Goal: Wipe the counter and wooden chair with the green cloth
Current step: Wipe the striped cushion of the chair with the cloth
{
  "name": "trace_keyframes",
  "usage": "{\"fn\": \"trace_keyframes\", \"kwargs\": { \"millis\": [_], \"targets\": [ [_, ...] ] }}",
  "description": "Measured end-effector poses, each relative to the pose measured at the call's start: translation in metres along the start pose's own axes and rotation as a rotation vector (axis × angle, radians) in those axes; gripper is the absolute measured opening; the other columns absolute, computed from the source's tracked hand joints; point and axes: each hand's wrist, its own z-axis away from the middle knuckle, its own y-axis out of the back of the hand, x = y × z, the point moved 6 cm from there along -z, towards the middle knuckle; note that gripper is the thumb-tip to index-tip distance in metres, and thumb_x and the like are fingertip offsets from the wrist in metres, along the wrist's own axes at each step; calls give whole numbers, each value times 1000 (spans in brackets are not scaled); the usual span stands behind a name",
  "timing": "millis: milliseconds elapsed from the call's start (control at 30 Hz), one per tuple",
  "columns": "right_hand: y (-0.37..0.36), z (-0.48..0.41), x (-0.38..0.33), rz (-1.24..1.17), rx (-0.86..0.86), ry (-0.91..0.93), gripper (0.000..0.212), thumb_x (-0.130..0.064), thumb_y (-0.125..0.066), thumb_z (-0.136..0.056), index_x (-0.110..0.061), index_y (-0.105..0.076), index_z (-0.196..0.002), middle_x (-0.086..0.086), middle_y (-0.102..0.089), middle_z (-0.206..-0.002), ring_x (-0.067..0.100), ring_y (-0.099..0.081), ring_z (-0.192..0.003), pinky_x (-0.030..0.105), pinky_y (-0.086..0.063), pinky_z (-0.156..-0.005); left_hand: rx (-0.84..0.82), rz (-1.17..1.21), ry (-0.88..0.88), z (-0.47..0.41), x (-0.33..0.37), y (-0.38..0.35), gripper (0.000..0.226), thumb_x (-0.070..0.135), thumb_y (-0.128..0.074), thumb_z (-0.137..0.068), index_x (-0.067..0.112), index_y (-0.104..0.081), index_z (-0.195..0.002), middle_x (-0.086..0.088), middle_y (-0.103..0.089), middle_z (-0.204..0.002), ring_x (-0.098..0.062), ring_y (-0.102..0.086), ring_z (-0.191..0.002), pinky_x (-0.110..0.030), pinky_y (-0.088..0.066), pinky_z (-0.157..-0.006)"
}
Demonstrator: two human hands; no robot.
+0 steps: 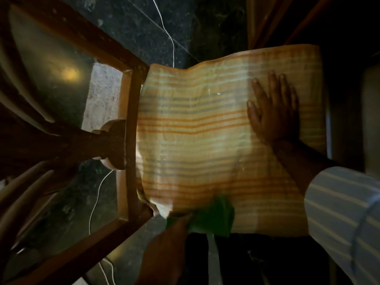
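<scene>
The wooden chair (131, 124) is seen from above, its dark frame and armrest at left. A striped orange cushion (205, 130) covers the seat. My right hand (273, 108) lies flat on the cushion's right part, fingers spread, holding nothing. At the cushion's near edge, my left hand (176, 225) grips the green cloth (213, 214), which is blurred and bunched. The hand is in shadow. No counter can be made out.
Dark speckled floor (144, 27) lies beyond and under the chair. A thin white cable (168, 36) runs across the floor at the back and again at lower left. Dark furniture stands at right. The room is dim.
</scene>
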Motion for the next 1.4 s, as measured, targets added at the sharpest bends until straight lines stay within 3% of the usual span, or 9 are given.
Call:
{"fn": "trace_keyframes", "kwargs": {
  "millis": [100,233,467,733,900,1000,1100,1200,1400],
  "targets": [
    [4,6,5,12,-1,-62,64,-55,-29,-107,-26,-30,-164,15,-24,-173,36,-23,-160,52,-18,-129,414,103,-80,-23,12,80,45,30,-33,-104,7,-65,-126,-13,-76,-102,-22,-74,-86,-20,-50,-74],
    [5,31,17,40,-4,-155,65,-55,-27,-107,-25,-26,-165,14,-20,-174,36,-19,-161,55,-16,-129,773,148,-237,-89,22,162,43,12,-44,-100,3,-49,-142,-11,-59,-136,-15,-53,-125,-16,-34,-106],
    [1,38,19,82,66,-160,62,-53,-27,-107,-28,-26,-164,12,-22,-174,34,-22,-160,55,-18,-129,378,-302,-293,-235,5,152,55,-1,-42,-100,4,-30,-154,-13,-28,-163,-26,-22,-152,-30,-10,-122],
    [-5,40,21,83,107,-157,63,-56,-22,-107,-30,-22,-165,11,-22,-174,34,-21,-160,56,-18,-128,395,-200,-40,-115,-38,52,58,-2,-38,-96,5,-28,-153,-11,-26,-163,-22,-22,-151,-38,-17,-124],
    [-8,40,21,77,95,-169,63,-56,-22,-107,-31,-22,-165,11,-21,-174,33,-20,-161,56,-17,-128,235,-104,-47,-12,-21,-13,44,-3,-50,-83,-6,-65,-125,-22,-64,-131,-37,-66,-117,-56,-55,-90],
    [-8,39,21,59,83,-177,63,-56,-23,-107,-30,-24,-164,11,-21,-174,34,-20,-161,56,-17,-128,92,-22,-12,11,-9,-24,48,-4,-87,-67,1,-75,-113,-15,-75,-113,-27,-76,-97,-39,-63,-73],
    [-6,39,22,47,61,-177,63,-55,-25,-106,-29,-27,-164,11,-22,-174,34,-21,-161,56,-18,-128,9,265,242,8,-9,1,27,17,-62,-97,14,-69,-122,-8,-75,-106,-21,-69,-88,-32,-53,-83],
    [-3,39,21,43,60,-182,63,-53,-30,-106,-27,-31,-163,12,-24,-173,35,-23,-160,57,-20,-127,222,418,235,-23,-2,62,21,27,-53,-101,17,-72,-98,9,-64,-75,3,-59,-70,-28,-55,-80],
    [-1,38,21,56,55,-174,63,-54,-31,-106,-29,-31,-163,11,-25,-173,34,-23,-160,56,-20,-127,714,76,-22,-139,61,175,32,29,-42,-106,6,-62,-115,-5,-69,-93,-24,-66,-84,-14,-37,-68]
  ]
}}
